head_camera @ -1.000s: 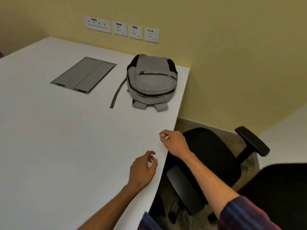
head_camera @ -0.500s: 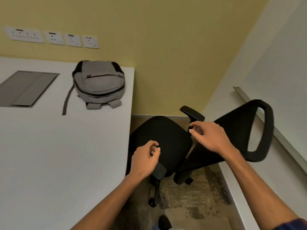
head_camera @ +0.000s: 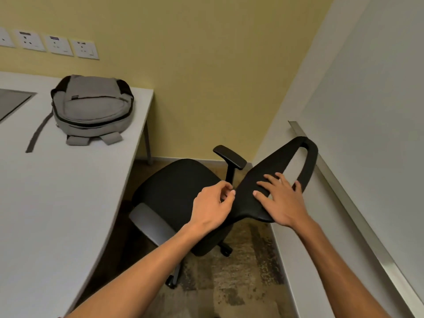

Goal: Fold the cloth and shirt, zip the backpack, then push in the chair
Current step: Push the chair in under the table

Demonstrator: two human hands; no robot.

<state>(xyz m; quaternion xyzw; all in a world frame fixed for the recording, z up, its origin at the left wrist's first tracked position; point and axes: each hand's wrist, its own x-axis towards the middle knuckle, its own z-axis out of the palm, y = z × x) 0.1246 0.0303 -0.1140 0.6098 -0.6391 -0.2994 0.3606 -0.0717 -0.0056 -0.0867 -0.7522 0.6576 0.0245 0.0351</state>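
Observation:
A black office chair [head_camera: 176, 191] stands on the floor to the right of the white table [head_camera: 57, 203], its seat partly beyond the table's edge. My right hand [head_camera: 281, 198] lies flat with spread fingers on the chair's backrest [head_camera: 270, 171]. My left hand [head_camera: 213, 206] hovers just left of the backrest with fingers loosely curled, holding nothing. A grey backpack [head_camera: 91, 109] lies flat on the table's far right corner, its zips looking closed and a strap trailing to the left. No cloth or shirt is in view.
A white wall with a metal rail [head_camera: 348, 203] runs close along the chair's right side. A yellow wall with several sockets [head_camera: 59, 45] stands behind the table. A grey cable hatch [head_camera: 11, 102] is set in the tabletop. Patterned carpet [head_camera: 229, 283] covers the floor.
The view has swung right from the table to the chair. My right hand came down flat onto the backrest. My left hand followed toward the backrest.

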